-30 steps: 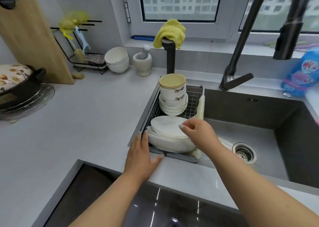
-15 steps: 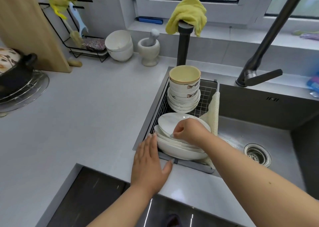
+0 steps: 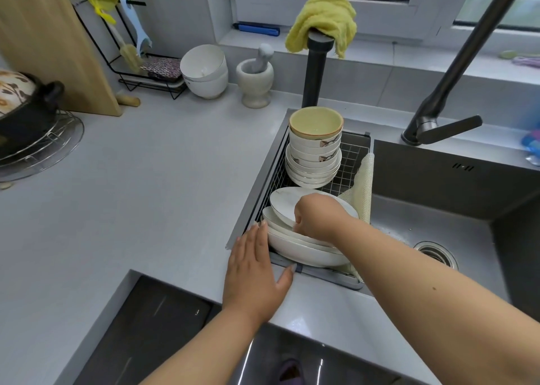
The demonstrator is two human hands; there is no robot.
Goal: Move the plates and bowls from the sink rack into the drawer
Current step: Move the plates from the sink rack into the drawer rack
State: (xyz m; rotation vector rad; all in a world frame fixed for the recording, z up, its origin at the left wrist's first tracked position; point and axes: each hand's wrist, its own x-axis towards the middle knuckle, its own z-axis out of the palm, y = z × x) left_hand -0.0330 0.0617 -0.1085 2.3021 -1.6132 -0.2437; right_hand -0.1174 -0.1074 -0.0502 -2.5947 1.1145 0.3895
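A wire sink rack sits in the left end of the sink. At its near end lies a stack of white plates, and the top plate is tilted up. My right hand pinches the near edge of that top plate. A stack of bowls with a yellow-lined bowl on top stands at the rack's far end. My left hand lies flat on the counter, fingers straight, its fingertips touching the plate stack's left edge. No drawer is in view.
The dark sink basin with a drain lies to the right, under a black faucet. A mortar and pestle, two white bowls, a utensil rack, a cutting board and a black pot stand on the counter. A dark cooktop lies in front.
My right hand has dropped onto the top plate's near edge and lifted it to a tilt. My left hand slid forward to the stack's left edge. The camera moved closer.
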